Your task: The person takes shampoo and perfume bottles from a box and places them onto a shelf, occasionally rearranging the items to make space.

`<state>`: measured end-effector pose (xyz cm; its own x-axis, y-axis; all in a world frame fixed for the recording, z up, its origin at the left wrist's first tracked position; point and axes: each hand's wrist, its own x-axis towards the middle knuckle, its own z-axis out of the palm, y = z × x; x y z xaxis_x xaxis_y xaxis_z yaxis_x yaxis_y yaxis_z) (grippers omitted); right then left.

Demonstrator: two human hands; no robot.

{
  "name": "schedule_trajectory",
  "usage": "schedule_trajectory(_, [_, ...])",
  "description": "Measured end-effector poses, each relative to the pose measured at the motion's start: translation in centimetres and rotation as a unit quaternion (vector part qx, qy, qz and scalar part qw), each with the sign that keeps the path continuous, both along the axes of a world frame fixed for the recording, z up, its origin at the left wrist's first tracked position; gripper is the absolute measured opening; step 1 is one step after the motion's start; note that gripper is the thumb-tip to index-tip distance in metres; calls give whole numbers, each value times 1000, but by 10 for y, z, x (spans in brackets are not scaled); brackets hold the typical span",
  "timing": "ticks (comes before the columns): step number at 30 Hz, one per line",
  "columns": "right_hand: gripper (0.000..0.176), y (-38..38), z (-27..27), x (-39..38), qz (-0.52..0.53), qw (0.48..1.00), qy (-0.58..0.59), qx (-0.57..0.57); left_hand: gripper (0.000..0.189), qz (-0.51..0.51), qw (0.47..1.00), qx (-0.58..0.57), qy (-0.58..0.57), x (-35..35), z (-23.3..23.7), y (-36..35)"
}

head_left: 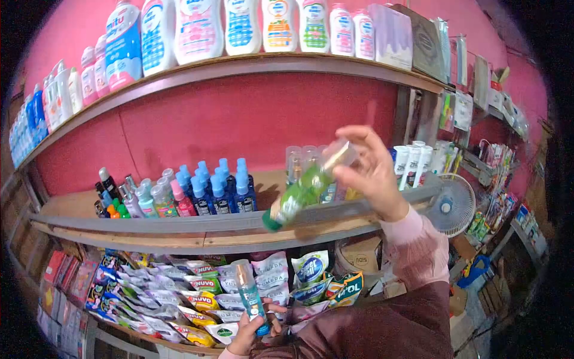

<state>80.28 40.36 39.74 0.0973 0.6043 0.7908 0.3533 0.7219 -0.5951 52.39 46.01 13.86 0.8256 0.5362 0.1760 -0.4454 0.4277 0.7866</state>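
Observation:
My right hand [373, 170] is raised in front of the middle shelf, its fingers pinched around the clear-capped end of a green bottle [305, 190]. The bottle slants down to the left, its dark green end lowest, and is slightly blurred. Lower down, my left hand [254, 332] is wrapped around a teal spray bottle [251, 297] with a clear cap, held nearly upright in front of the bagged refills. Behind the green bottle, several clear-capped bottles [294, 161] stand on the shelf, partly hidden.
The middle shelf [149, 224] carries dark blue spray bottles [218, 194] with light blue tops. Large baby-product bottles [199, 30] line the upper shelf. Refill pouches [203, 284] fill the lower level. A fan [448, 206] stands right of my right arm.

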Motion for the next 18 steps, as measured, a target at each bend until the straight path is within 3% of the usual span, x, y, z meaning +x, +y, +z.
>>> schedule_trajectory(5, [45, 40, 31, -3, -87, 990, -115, -13, 58, 24, 1000, -15, 5, -4, -4, -1])
schedule_trajectory(8, [41, 69, 35, -5, -100, 963, -247, -39, 58, 22, 1000, -8, -5, -8, -15, 5])
schedule_trajectory(13, [39, 109, 40, -6, -129, 884, -445, -64, 57, 37, 999, -3, -10, -13, -19, 9])
schedule_trajectory(18, [43, 126, 40, -6, -186, 805, -540, -158, 57, 41, 999, -10, -4, -18, -24, 9])
